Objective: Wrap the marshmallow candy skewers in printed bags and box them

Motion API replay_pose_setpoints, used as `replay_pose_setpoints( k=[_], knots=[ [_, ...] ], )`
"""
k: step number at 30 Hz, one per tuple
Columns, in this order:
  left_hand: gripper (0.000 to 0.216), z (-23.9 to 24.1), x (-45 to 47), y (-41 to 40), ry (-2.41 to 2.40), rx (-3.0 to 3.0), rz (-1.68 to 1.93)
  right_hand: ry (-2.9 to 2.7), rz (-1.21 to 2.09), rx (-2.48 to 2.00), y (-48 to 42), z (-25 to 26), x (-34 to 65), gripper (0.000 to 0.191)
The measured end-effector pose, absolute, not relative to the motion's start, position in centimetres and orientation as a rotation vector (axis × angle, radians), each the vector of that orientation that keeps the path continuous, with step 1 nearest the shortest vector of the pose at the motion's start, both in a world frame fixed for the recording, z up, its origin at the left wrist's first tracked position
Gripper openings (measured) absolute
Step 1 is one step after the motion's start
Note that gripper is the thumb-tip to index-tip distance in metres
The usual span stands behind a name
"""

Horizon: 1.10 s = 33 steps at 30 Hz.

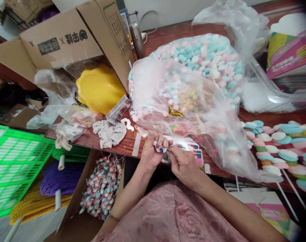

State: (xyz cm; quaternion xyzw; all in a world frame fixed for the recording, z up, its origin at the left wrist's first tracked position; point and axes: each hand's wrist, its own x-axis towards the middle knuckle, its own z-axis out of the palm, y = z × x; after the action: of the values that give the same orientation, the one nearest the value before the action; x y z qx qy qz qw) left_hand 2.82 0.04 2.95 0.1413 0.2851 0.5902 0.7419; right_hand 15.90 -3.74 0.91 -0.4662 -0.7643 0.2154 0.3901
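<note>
Above the table's front edge, my left hand (pixel 152 152) is closed, its fingers curled around a small white packet (pixel 158 147) with blue and red marks. My right hand (pixel 185 165) pinches at the packet's right end, fingertips close together; the exact grip is partly hidden. Just behind my hands lies a stack of printed cards (pixel 198 157). A large clear plastic bag (pixel 205 111) holds many pink, blue and white sweet-like pieces. On it rests a bunch of gold twist ties (pixel 175 111).
An open carton (pixel 67 218) at lower left holds many small pastel pieces. A grey cloth (pixel 109 133), yellow scalloped container (pixel 101 89) and large cardboard box (pixel 59 40) stand left. Skewered pastel discs (pixel 279 144) lie right. A green basket (pixel 16 168) is far left.
</note>
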Motion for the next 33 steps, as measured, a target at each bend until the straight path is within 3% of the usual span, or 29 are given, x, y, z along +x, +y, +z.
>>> replay_pose_setpoints(
  k=[8,13,15,17,19,26,29,33],
  knots=[
    [0.039,3.2,1.7,0.6,0.706,0.151,1.389,-2.066,0.386,-1.164,-4.0,0.1,17.4,0.02],
    [0.034,3.8,1.2,0.2,0.667,0.343,1.336,-1.795,1.085,-1.171,-4.3,1.0,18.3,0.022],
    [0.04,3.9,1.0,0.2,0.655,0.378,1.335,-1.656,1.388,-1.124,-4.3,1.4,18.6,0.029],
    [0.048,3.8,0.8,0.3,0.618,0.363,1.352,-1.604,1.491,-1.104,-4.3,1.5,18.7,0.031],
    [0.049,3.7,0.8,0.4,0.598,0.327,1.381,-1.652,1.37,-1.136,-4.4,1.4,18.6,0.03],
    [0.052,3.2,2.5,-0.3,0.628,0.332,1.374,-2.012,0.38,-1.148,-5.1,0.0,17.1,0.018],
    [0.051,3.1,3.1,-0.6,0.616,0.347,1.356,-2.025,0.326,-1.118,-4.9,0.0,16.4,0.018],
    [0.04,3.1,2.6,-0.2,0.578,0.237,1.397,-2.011,0.499,-1.098,-4.2,0.6,16.3,0.02]
  ],
)
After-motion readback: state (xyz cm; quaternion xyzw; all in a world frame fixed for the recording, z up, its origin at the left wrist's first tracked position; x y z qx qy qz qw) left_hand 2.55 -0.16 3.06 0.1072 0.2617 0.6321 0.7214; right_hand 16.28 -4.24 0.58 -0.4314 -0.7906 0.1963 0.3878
